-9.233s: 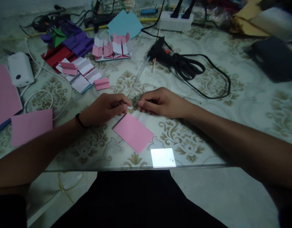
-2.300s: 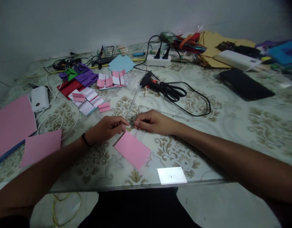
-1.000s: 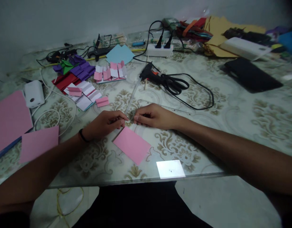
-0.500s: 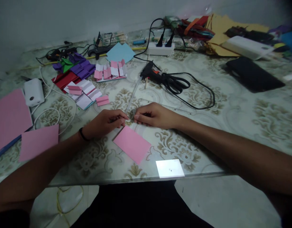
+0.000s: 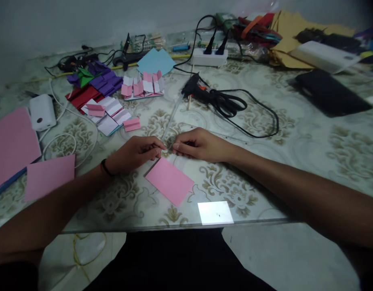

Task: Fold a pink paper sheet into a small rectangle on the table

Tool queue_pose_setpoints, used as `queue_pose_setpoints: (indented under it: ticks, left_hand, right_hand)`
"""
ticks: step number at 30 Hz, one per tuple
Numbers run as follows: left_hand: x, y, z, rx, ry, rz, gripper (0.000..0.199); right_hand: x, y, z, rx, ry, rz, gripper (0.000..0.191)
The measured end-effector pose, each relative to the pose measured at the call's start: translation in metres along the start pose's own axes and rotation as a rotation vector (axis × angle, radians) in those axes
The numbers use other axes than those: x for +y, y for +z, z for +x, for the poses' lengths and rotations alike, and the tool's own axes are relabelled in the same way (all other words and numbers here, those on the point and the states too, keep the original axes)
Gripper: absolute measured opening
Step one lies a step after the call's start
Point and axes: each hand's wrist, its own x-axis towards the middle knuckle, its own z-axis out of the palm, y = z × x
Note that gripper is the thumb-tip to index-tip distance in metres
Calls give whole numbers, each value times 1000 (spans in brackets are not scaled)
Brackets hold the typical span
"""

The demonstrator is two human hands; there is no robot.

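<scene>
My left hand (image 5: 140, 152) rests low over the table, its thumb and fingertips pinched together just above the upper corner of a pink paper rectangle (image 5: 170, 182). Facing it across a small gap is my right hand (image 5: 202, 144), fingers curled and thumb pressed to the forefinger. Whatever either pinch may hold is too small or hidden to make out. Between and beyond the fingertips lies the end of a clear glue stick (image 5: 173, 118), which runs back to a black glue gun (image 5: 196, 88) lying on its side.
Folded pink-and-white paper pieces (image 5: 107, 115), purple folded paper (image 5: 106, 84) and blue sheets (image 5: 156, 61) lie at the back left. Behind the glue gun sits a white power strip (image 5: 209, 57). A black pouch-like item (image 5: 331, 93) lies right; pink sheets (image 5: 49, 178) lie left.
The view has shifted slightly. Both hands keep nearly the same pinched pose and place beside the pink paper.
</scene>
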Motion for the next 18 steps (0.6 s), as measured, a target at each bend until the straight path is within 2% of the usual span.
queue_pose_setpoints:
  ticks: [18]
  left_hand:
    - [1, 1, 1, 8, 17, 11, 19]
  right_hand:
    - [-1, -1, -1, 2, 14, -21, 38]
